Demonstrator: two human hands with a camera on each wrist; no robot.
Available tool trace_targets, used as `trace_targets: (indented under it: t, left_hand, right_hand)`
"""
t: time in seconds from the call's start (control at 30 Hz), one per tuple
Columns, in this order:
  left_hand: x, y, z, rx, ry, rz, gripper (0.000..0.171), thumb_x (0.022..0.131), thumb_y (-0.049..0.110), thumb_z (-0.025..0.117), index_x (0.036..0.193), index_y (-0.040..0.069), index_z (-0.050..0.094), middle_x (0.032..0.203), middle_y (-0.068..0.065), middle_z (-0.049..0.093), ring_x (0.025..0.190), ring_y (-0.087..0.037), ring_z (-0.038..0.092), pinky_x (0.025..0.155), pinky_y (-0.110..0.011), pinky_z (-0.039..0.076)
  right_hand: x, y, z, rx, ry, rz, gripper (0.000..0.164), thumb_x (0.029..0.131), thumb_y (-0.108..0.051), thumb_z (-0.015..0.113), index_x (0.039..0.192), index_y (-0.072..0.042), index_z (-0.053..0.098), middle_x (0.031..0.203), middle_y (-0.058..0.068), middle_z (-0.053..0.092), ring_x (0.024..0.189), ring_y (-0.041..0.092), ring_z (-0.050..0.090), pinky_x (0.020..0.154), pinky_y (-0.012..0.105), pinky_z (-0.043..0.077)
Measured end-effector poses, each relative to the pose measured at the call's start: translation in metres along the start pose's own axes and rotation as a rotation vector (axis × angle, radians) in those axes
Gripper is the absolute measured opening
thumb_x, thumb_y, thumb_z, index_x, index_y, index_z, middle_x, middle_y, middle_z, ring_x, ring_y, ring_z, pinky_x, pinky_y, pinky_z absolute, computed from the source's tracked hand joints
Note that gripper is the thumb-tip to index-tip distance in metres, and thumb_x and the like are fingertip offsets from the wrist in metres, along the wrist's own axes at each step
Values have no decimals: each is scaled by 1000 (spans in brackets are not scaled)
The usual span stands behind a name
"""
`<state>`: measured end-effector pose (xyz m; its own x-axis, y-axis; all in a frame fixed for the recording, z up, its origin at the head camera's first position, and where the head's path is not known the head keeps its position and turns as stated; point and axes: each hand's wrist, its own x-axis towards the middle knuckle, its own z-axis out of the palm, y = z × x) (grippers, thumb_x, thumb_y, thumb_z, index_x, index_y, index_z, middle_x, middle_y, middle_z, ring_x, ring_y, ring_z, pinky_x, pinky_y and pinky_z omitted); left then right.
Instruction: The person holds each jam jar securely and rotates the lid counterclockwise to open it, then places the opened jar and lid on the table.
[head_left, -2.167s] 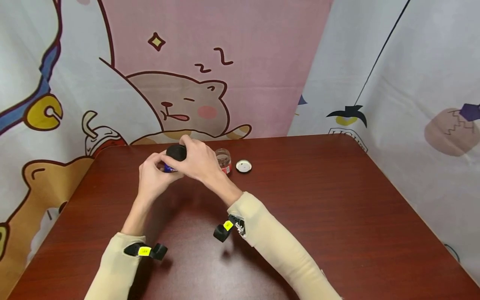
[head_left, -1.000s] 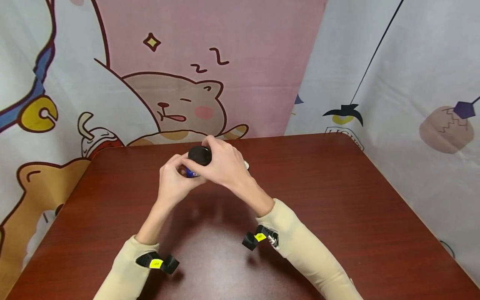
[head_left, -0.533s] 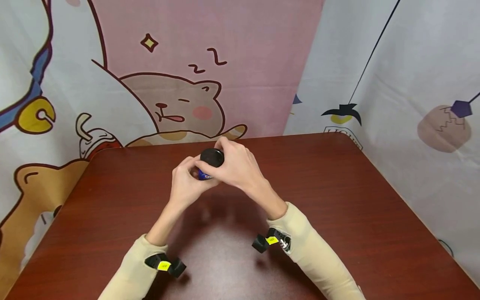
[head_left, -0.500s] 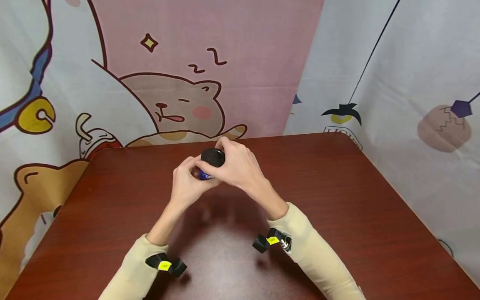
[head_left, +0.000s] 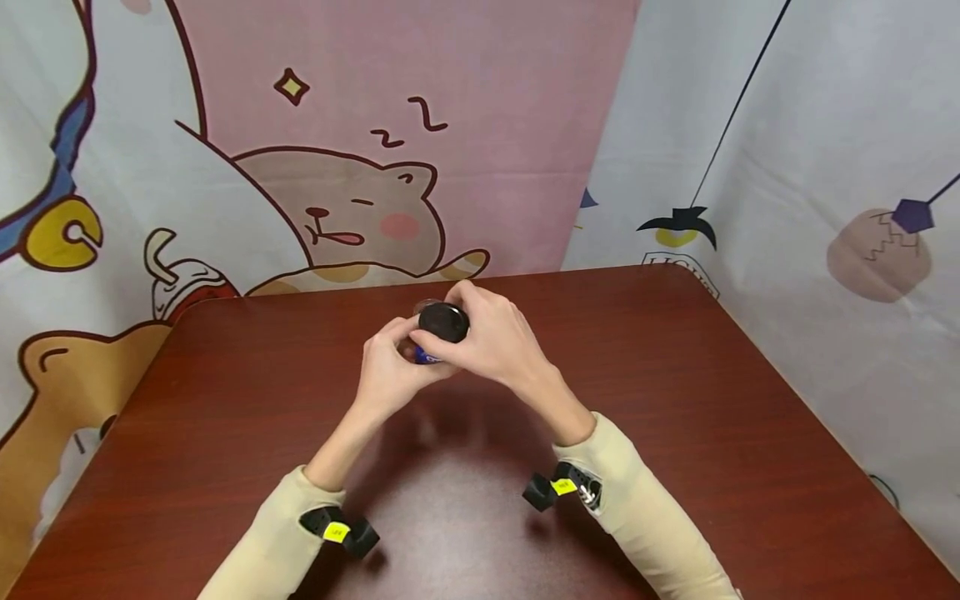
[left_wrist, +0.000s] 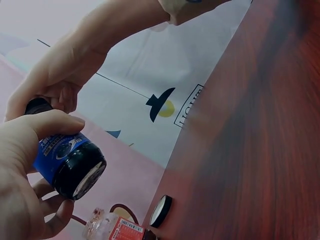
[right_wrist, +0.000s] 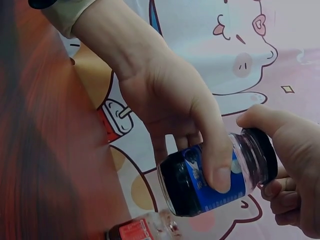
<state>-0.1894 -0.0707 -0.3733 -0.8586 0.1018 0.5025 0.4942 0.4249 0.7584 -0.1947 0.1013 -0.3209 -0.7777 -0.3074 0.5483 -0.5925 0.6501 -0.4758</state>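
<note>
Held up over the table is a glass jar (right_wrist: 227,197) with a blue label, dark contents and a black lid (head_left: 444,322). My left hand (head_left: 390,371) grips the jar's body, its thumb lying across the label in the right wrist view. My right hand (head_left: 498,337) grips the black lid, thumb and fingers round its rim. The lid sits on the jar's mouth. In the left wrist view the jar is tilted, base toward the camera.
A second glass jar (left_wrist: 125,228) with a red label stands on the table (head_left: 675,417) behind the hands, without a lid. Beside it lies a loose lid (left_wrist: 161,211) with a pale inside. A patterned cloth (head_left: 510,125) hangs behind the table.
Both hands have moved right in the head view with the blue-labelled jar, keeping their grip. They now hide the loose lid and most of the red-labelled jar there.
</note>
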Motion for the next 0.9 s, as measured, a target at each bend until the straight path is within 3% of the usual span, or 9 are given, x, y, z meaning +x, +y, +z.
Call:
trace_targets:
  t: [0.23, 0.47, 0.8, 0.9]
  left_hand:
    - [-1, 2, 1, -58, -72, -15, 47, 62, 17, 96, 104, 11, 76, 81, 1, 61, 69, -19, 55, 60, -23, 44]
    - [-3, -2, 0, -147, -184, -40, 43, 65, 12, 95, 104, 12, 76, 93, 1, 66, 73, -16, 58, 64, -35, 50]
    - [-4, -4, -6, -327, -394, -98, 44, 69, 14, 94, 108, 16, 74, 99, 1, 72, 81, -22, 66, 72, -33, 54]
    - [-5, -4, -7, -338, -415, -100, 44, 69, 14, 94, 109, 15, 74, 100, 0, 73, 84, -23, 67, 74, -35, 54]
  right_hand:
    - [-5, 10, -6, 43, -66, -85, 43, 81, -47, 79, 100, -12, 62, 85, -5, 62, 75, 9, 57, 65, 27, 48]
    - [-8, 16, -11, 38, -140, -183, 42, 86, -46, 75, 109, -12, 66, 98, -4, 63, 86, 10, 58, 75, 29, 49]
    - [-13, 25, -14, 92, -215, -315, 37, 90, -41, 73, 115, -14, 66, 100, -5, 58, 81, 7, 50, 68, 24, 46]
    - [-13, 26, -16, 91, -218, -343, 40, 89, -42, 74, 117, -14, 66, 98, -7, 57, 82, 6, 49, 69, 23, 45]
